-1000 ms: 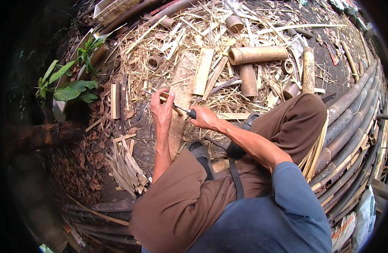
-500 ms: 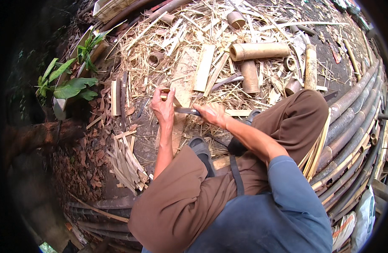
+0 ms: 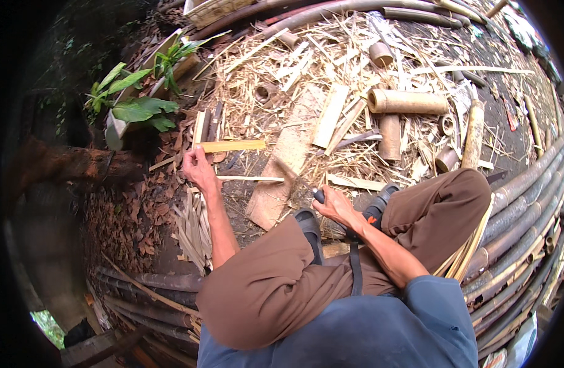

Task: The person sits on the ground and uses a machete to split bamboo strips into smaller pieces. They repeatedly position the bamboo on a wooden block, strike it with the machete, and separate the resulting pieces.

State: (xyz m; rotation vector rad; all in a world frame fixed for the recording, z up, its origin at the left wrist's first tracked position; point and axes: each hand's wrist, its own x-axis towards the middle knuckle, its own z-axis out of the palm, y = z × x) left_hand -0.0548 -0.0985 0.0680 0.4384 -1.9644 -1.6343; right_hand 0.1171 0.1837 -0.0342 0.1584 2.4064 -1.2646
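A leafy green plant (image 3: pixel 135 110) is on my left, and a pale crate (image 3: pixel 220 10) sits up at the top; I can't tell what's in it. My left hand (image 3: pixel 200 170) pinches one end of a flat yellow strip (image 3: pixel 234 146), which sticks out to the right of my fingers. A wide board (image 3: pixel 293 144) lies on the messy ground (image 3: pixel 236 211). My right hand (image 3: pixel 338 205) is wrapped around a dark knife handle (image 3: pixel 319 195). Long poles (image 3: pixel 509 211) lie far right.
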